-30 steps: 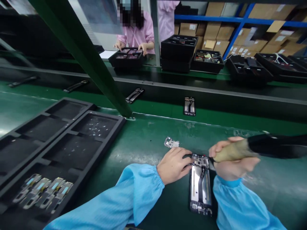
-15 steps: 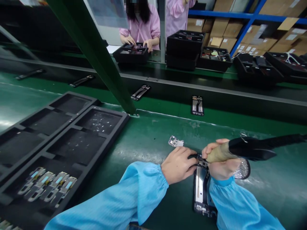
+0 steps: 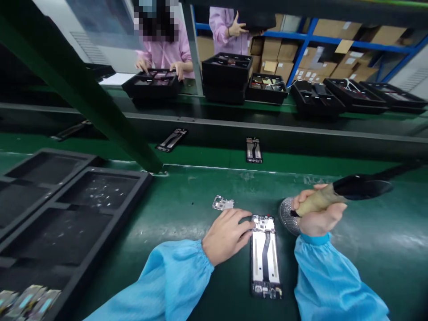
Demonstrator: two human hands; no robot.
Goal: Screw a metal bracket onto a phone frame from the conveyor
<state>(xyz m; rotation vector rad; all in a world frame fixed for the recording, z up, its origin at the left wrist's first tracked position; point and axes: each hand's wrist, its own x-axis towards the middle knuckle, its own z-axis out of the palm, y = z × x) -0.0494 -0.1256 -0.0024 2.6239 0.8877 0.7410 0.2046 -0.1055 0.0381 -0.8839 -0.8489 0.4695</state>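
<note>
An opened phone body lies on the green bench, its metal plate, dark ribbon cable and upper circuit board exposed. My left hand rests at the phone's upper left edge, fingers stretched out and fingertips touching it. To the right of the phone, my right hand is wrapped around the tan-taped handle of an electric screwdriver. The screwdriver's lower end is over a round silvery dish; its tip is hidden. Just beyond my left fingers lies a loose phone circuit board.
Black compartment trays stand at left, with several phone parts in the near one. A green post rises by the belt, where phone bodies lie. Two co-workers in pink are across, beside black bins.
My right hand has moved the screwdriver off the phone to the dish at right. The phone's upper board is uncovered. The whole view has shifted.
</note>
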